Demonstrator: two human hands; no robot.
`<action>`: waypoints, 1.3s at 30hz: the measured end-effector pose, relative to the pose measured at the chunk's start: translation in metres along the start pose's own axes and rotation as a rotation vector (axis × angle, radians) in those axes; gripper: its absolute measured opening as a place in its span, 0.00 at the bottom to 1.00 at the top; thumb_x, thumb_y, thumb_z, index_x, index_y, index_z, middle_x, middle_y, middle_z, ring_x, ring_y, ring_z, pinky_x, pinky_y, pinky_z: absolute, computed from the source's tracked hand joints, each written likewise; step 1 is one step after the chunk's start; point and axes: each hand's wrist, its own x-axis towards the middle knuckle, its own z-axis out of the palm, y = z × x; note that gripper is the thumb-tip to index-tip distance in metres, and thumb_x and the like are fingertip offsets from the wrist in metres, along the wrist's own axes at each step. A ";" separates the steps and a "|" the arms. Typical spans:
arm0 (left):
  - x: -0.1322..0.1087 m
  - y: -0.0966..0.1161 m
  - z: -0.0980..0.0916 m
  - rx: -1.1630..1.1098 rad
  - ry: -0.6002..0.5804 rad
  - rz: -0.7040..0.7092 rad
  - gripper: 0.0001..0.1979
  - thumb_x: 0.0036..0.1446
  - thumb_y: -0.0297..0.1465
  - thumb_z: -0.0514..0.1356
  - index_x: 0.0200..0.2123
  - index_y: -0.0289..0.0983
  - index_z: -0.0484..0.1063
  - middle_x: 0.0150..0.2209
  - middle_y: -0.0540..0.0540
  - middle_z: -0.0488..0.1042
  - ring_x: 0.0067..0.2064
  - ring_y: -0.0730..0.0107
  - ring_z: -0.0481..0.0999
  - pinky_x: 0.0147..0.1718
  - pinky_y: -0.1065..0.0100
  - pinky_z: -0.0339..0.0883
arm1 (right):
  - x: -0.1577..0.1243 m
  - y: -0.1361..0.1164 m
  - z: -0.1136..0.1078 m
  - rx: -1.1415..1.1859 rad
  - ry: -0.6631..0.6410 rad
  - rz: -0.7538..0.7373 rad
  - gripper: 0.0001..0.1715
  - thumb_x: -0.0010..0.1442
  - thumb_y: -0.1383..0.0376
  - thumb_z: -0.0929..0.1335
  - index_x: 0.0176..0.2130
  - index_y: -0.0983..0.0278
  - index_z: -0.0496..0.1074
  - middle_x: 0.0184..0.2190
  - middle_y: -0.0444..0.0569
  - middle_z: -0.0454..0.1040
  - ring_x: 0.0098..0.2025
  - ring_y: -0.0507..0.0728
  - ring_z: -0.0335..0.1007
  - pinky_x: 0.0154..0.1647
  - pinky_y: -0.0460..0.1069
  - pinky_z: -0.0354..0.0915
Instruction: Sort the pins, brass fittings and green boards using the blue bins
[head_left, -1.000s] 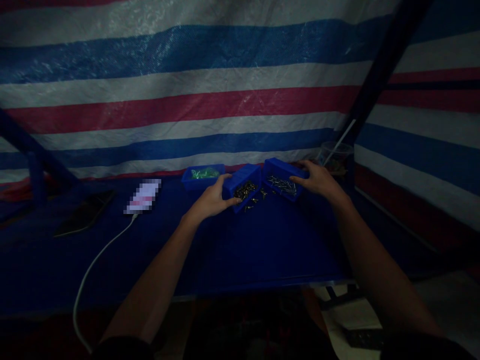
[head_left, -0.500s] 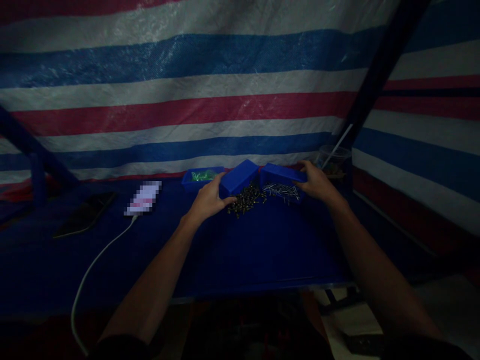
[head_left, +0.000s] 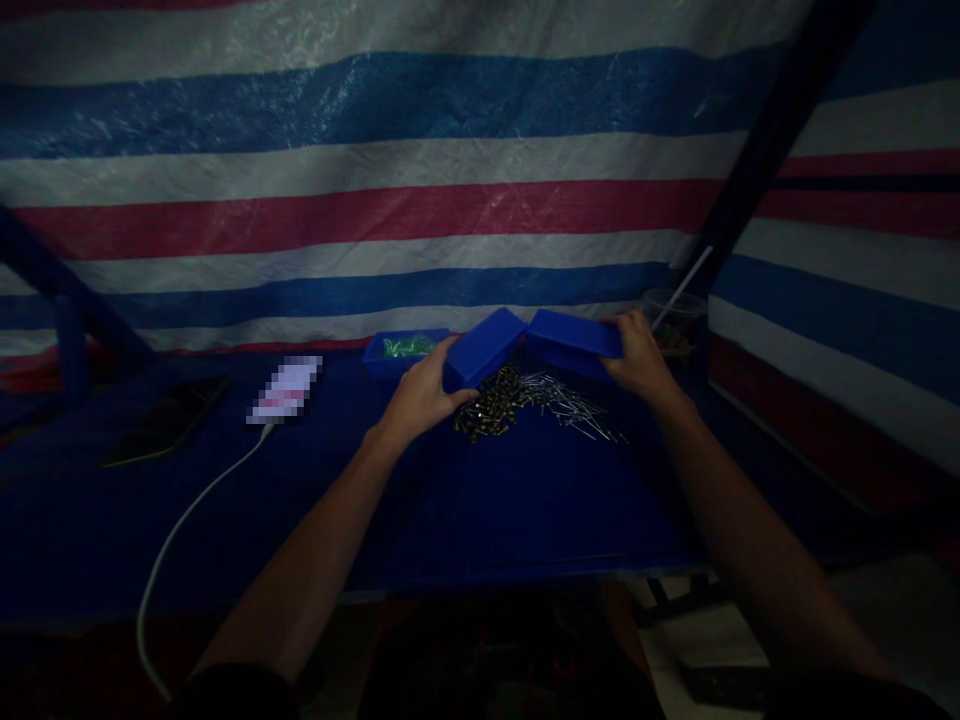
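My left hand (head_left: 429,393) is closed on a blue plastic bin (head_left: 484,347), which is tipped over with its underside up. My right hand (head_left: 636,352) grips a second blue plastic bin (head_left: 574,332), tilted the same way. Under the left bin lies a heap of small brass-coloured metal pieces (head_left: 491,405), too small to name. Thin silvery pins like nails (head_left: 577,405) are spread on the blue tabletop (head_left: 525,510) below the right bin, touching the heap's right side. The insides of both bins are hidden.
A third blue bin (head_left: 375,352) with green plastic-wrapped contents stands behind my left hand. Left lie a lit phone (head_left: 289,388) on a white cable (head_left: 191,510) and a dark phone (head_left: 169,418). A clear cup (head_left: 679,310) with a straw stands right, before the striped tarp (head_left: 375,215).
My right hand has tipped its bin further over, and the silvery pins have slid out onto the tabletop. The left bin is lifted slightly, with more of the brass-coloured heap showing.
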 end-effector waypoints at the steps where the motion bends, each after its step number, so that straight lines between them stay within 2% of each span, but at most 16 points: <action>1: 0.000 0.001 0.000 -0.010 0.036 0.004 0.42 0.47 0.38 0.67 0.62 0.39 0.53 0.57 0.36 0.65 0.57 0.47 0.67 0.53 0.48 0.65 | 0.000 0.003 0.001 -0.001 0.027 0.006 0.26 0.48 0.69 0.67 0.49 0.65 0.64 0.44 0.56 0.64 0.50 0.67 0.62 0.52 0.63 0.61; 4: 0.001 0.004 -0.001 -0.032 0.151 0.004 0.42 0.47 0.38 0.67 0.62 0.38 0.52 0.58 0.36 0.64 0.57 0.47 0.67 0.52 0.47 0.65 | -0.002 0.013 0.007 -0.018 0.074 0.027 0.27 0.49 0.69 0.67 0.50 0.66 0.63 0.45 0.57 0.63 0.51 0.67 0.60 0.53 0.63 0.60; 9: 0.003 0.007 -0.004 -0.053 0.301 -0.020 0.42 0.46 0.37 0.68 0.62 0.39 0.53 0.55 0.36 0.67 0.54 0.49 0.70 0.49 0.50 0.69 | 0.000 0.018 0.030 -0.077 0.029 0.076 0.28 0.48 0.72 0.66 0.50 0.69 0.63 0.46 0.59 0.63 0.51 0.67 0.59 0.54 0.63 0.59; 13: 0.003 0.005 -0.008 -0.096 0.441 -0.081 0.40 0.47 0.39 0.66 0.61 0.38 0.53 0.51 0.38 0.71 0.45 0.57 0.76 0.42 0.58 0.74 | 0.011 0.000 0.054 -0.024 -0.038 -0.001 0.32 0.46 0.75 0.64 0.52 0.66 0.61 0.47 0.57 0.63 0.52 0.65 0.60 0.55 0.63 0.60; 16: 0.004 0.000 -0.012 -0.125 0.562 -0.125 0.40 0.48 0.41 0.66 0.61 0.38 0.53 0.49 0.39 0.72 0.44 0.59 0.77 0.40 0.60 0.75 | 0.020 -0.018 0.066 0.045 -0.097 -0.086 0.34 0.45 0.76 0.64 0.52 0.64 0.60 0.47 0.56 0.63 0.52 0.65 0.60 0.54 0.62 0.61; 22: 0.007 -0.016 -0.022 -0.192 0.727 -0.133 0.40 0.49 0.44 0.65 0.61 0.39 0.51 0.51 0.39 0.71 0.46 0.58 0.76 0.42 0.58 0.73 | 0.018 -0.034 0.064 0.149 -0.207 -0.167 0.40 0.40 0.78 0.63 0.54 0.64 0.60 0.49 0.55 0.62 0.54 0.63 0.60 0.56 0.59 0.60; 26: 0.008 -0.022 -0.023 -0.191 0.723 -0.162 0.39 0.50 0.44 0.64 0.60 0.38 0.52 0.50 0.39 0.72 0.46 0.58 0.76 0.44 0.58 0.72 | 0.004 -0.030 0.048 0.215 -0.232 -0.212 0.42 0.39 0.78 0.62 0.55 0.63 0.60 0.50 0.54 0.63 0.54 0.62 0.60 0.56 0.59 0.60; 32: 0.004 -0.024 -0.018 -0.087 0.594 -0.188 0.38 0.51 0.43 0.64 0.60 0.38 0.53 0.51 0.37 0.71 0.48 0.57 0.75 0.46 0.57 0.71 | -0.015 -0.031 0.025 0.237 -0.280 -0.240 0.42 0.39 0.77 0.62 0.55 0.61 0.60 0.50 0.53 0.65 0.54 0.61 0.62 0.56 0.59 0.60; 37: 0.001 -0.019 -0.013 -0.081 0.502 -0.147 0.38 0.50 0.41 0.64 0.61 0.39 0.52 0.52 0.38 0.70 0.48 0.57 0.75 0.44 0.59 0.72 | -0.023 -0.036 0.024 0.219 -0.227 -0.198 0.40 0.39 0.77 0.61 0.54 0.60 0.62 0.51 0.52 0.66 0.54 0.61 0.63 0.55 0.59 0.61; 39: 0.003 -0.016 -0.010 -0.118 0.458 -0.129 0.39 0.50 0.41 0.64 0.61 0.38 0.52 0.52 0.38 0.70 0.48 0.58 0.75 0.43 0.60 0.73 | -0.021 -0.036 0.025 0.200 -0.154 -0.161 0.38 0.40 0.76 0.61 0.52 0.60 0.64 0.50 0.52 0.67 0.53 0.61 0.64 0.54 0.58 0.62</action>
